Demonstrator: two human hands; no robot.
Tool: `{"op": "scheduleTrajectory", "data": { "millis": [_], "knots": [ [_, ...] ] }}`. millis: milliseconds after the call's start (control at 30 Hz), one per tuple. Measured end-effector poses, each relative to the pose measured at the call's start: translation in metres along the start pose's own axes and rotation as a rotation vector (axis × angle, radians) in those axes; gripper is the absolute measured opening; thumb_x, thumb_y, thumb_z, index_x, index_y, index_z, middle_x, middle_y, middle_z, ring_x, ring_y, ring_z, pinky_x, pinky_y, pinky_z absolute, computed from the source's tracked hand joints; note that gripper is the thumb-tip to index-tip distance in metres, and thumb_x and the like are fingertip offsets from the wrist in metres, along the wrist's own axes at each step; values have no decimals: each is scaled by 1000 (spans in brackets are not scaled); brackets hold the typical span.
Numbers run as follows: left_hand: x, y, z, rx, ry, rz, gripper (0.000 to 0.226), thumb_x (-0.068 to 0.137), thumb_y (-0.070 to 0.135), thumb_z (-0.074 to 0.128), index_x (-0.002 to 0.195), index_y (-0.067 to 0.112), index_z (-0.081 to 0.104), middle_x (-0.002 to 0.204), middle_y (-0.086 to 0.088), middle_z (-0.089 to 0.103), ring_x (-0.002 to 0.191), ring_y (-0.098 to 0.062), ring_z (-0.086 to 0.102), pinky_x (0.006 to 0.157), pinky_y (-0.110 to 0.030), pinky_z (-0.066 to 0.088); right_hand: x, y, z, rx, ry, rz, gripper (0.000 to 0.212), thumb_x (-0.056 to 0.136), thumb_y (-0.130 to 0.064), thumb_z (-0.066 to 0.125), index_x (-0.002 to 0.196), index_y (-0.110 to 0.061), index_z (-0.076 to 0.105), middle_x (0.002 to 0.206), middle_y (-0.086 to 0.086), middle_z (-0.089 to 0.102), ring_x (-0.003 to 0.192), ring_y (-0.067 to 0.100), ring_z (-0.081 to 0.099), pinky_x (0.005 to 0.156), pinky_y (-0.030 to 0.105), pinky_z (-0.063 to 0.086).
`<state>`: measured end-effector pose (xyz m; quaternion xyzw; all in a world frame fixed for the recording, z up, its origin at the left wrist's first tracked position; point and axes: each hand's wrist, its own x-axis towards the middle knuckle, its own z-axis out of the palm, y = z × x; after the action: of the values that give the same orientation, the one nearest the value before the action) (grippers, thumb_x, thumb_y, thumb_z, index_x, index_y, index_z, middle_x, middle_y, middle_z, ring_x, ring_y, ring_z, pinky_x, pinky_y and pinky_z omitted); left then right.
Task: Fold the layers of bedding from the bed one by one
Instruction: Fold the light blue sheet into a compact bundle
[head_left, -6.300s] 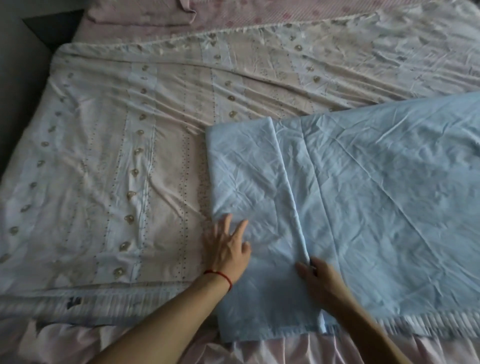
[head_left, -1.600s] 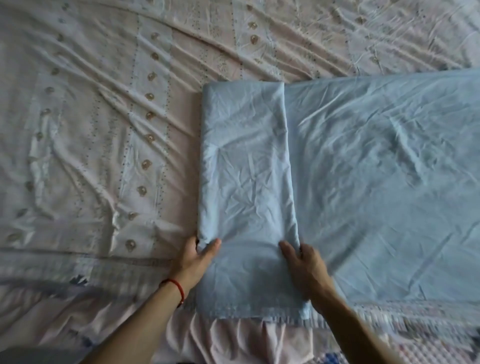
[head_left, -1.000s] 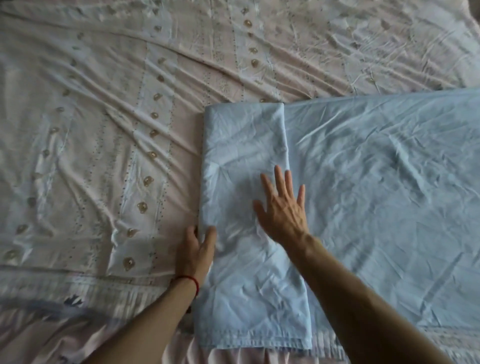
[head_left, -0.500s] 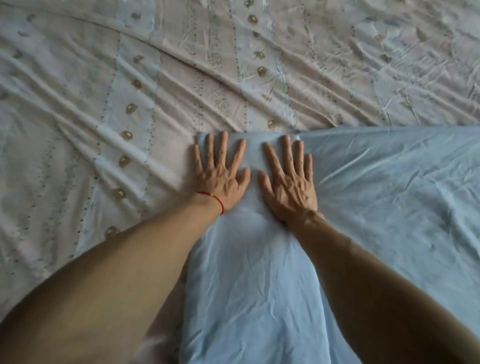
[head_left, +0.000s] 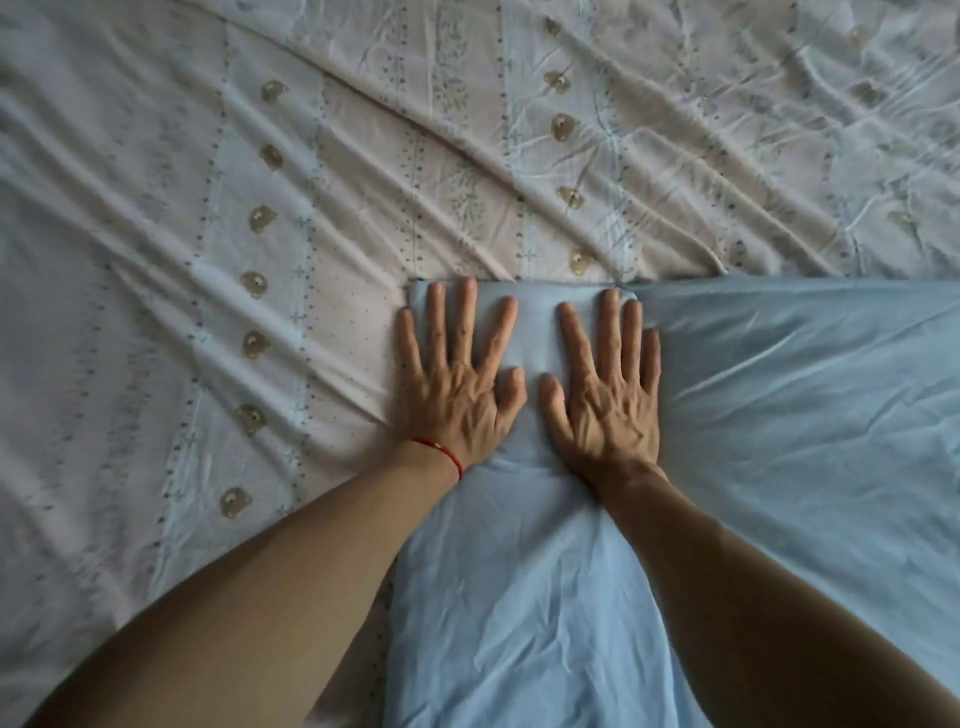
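Cloth is all I see: a soft, smooth blue sheet (head_left: 779, 441), folded into a long strip at its left end, lies on a wrinkly pale bedspread (head_left: 260, 234) with stripes, dots and little gold bears. My left hand (head_left: 457, 395), with a red string (head_left: 441, 451) on its wrist, and my right hand (head_left: 608, 400) lie flat side by side on the far end of the strip. Their fingers are straight and spread wide, pressing down and gripping nothing.

A bedroom: patterned bedsheet (head_left: 363, 182) covers the bed.
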<state>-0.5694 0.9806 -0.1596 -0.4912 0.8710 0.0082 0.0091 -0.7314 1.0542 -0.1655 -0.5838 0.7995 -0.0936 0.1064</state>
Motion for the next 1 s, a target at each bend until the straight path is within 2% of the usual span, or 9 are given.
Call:
{"op": "scheduleTrajectory", "data": {
  "millis": [167,300,467,567,667,767,867,933,1000],
  "knots": [
    [11,-2,-2,52,-136,-41,70,97,56,22,161,34,1,169,-10,-2,154,-37,-2,119,-64,5,3,4,5,36,1,-49,80,94,-60,39,163,-32,10,171,14,-5,157,35,-7,125,57,0],
    [2,3,-35,-20,-313,-91,68,102,53,24,159,34,-8,167,-6,-17,153,-32,-17,120,-61,-7,-4,5,-22,72,-131,-71,80,97,-61,33,164,-29,4,170,15,-11,156,36,-13,124,59,-4],
    [-156,29,-46,-82,-136,-30,64,101,41,29,161,21,18,168,-11,9,156,-28,7,120,-60,15,-157,-18,-41,101,-115,-256,72,98,-53,34,163,-26,20,171,9,9,157,34,3,123,64,8],
    [-272,36,-45,-149,-59,-58,61,104,34,31,159,10,20,167,-14,10,155,-32,7,118,-58,25,-275,-16,-30,132,-110,-179,70,102,-50,41,163,-28,17,171,5,8,158,29,0,125,58,6],
    [-338,42,-49,-205,-70,-111,61,105,31,31,158,4,19,167,-14,10,154,-31,14,119,-53,28,-338,-6,-29,96,-121,-138,74,100,-47,49,163,-19,21,171,9,10,158,30,2,124,57,13],
    [-354,48,-55,-379,-33,-287,63,103,34,36,157,2,25,165,-14,21,150,-29,29,116,-47,36,-359,-4,-34,56,-165,-179,75,99,-46,50,162,-13,24,170,14,11,157,34,4,124,56,15],
    [-343,52,-64,-420,24,-413,68,95,36,46,150,-2,37,146,-25,45,129,-39,46,105,-50,45,-362,-3,-40,61,-202,-191,73,99,-48,41,161,-12,26,169,15,14,157,37,7,124,55,11],
    [-314,44,-76,-463,11,-508,69,93,32,57,150,-2,37,134,-28,52,122,-42,50,103,-50,45,-356,-3,-47,130,-230,-170,72,99,-50,36,161,-16,26,170,11,13,157,35,5,125,51,5],
    [-272,29,-86,-538,-66,-639,67,95,34,63,149,1,40,131,-26,56,122,-40,53,103,-45,44,-348,0,-54,299,-244,-106,68,96,-50,36,158,-22,34,169,4,20,157,30,12,125,47,10]
  ]
}}
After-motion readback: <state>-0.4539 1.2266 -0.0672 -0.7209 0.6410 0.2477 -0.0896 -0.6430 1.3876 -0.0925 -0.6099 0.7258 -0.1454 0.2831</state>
